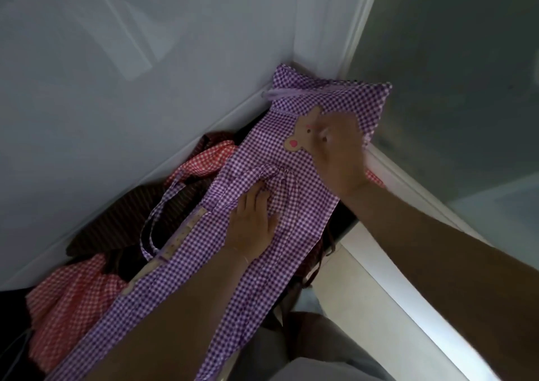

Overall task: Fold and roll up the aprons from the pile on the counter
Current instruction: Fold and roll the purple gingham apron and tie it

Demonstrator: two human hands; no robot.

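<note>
Two forearms reach in from the lower edge of the frame over a long purple gingham apron [256, 153], folded lengthwise into a narrow band that runs from the near left corner up to the far corner where wall and window frame meet; the left hand [253, 220] lies flat on the middle of the band, fingers straight and close together, fingertips at a gathered seam where a purple gingham tie strap [163, 208] loops off the left edge; a lilac ruler-print trim [175, 240] follows that left edge beside the wrist; farther on, the right hand [341, 153] rests on the upper part of the apron just beside a tan bear appliqué [306, 133], its fingers blurred, so whether they pinch the cloth or only press it cannot be told; the apron's far end, crossed by a lilac band [291, 93], laps against the window frame [388, 170]; under and to the left of the band lies the pile, red gingham aprons [70, 296] at the near left and again behind the strap, with a dark brown striped cloth [122, 214] between them, all pressed to the pale wall [116, 89]; a bare pale strip of worktop [361, 287] shows only along the right edge of the apron, under the right forearm.
</note>
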